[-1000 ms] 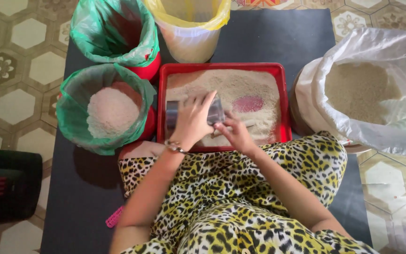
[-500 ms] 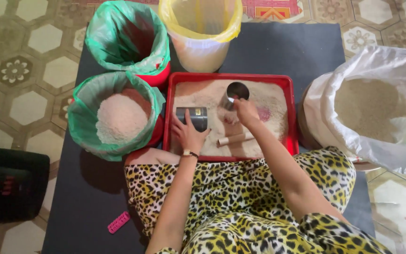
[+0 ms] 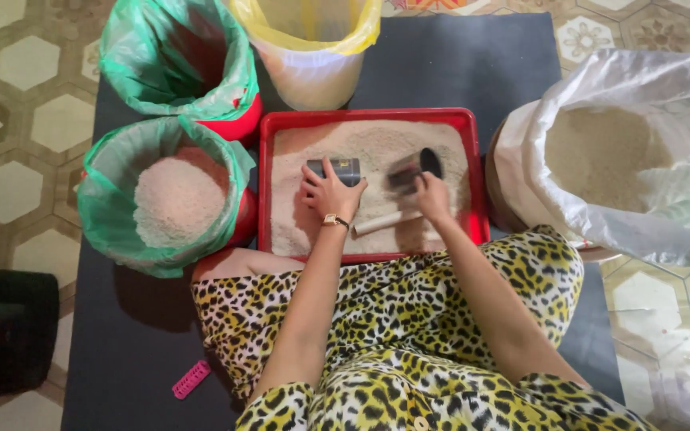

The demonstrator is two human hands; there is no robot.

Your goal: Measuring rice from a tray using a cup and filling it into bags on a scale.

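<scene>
Tray: we work over a red tray [image 3: 263, 183] spread with pale grain, set on a dark mat [image 3: 457, 64] on the tiled floor.
Left hand: our left hand [image 3: 327, 191] rests on a small dark box [image 3: 337, 168] lying on the grain near the middle of the tray; the fingers curl lightly over its near edge, more a steadying touch than a firm grip.
Right hand: our right hand [image 3: 433, 195] holds a dark scoop [image 3: 413, 169] tipped on its side, mouth to the right; the fingers are closed round it, though blur hides just how.
Stick: a pale stick [image 3: 385, 222] lies on the grain between our hands.
Doing it well: we judge it best to keep the box still and level, and to move the scoop low over the tray so stray grain falls back in.
Packages: a green-lined tub [image 3: 161, 199] of pale grain sits left of the tray, touching it; a second green-lined tub [image 3: 177, 56] stands behind it; a yellow-lined pail [image 3: 309, 48] stands at the far edge; a large white sack [image 3: 616, 152] of grain is open on the right.
Labels: the box shows a light panel, too small to tell more.
Floor: a pink clip [image 3: 191, 378] lies on the mat near our knee.
</scene>
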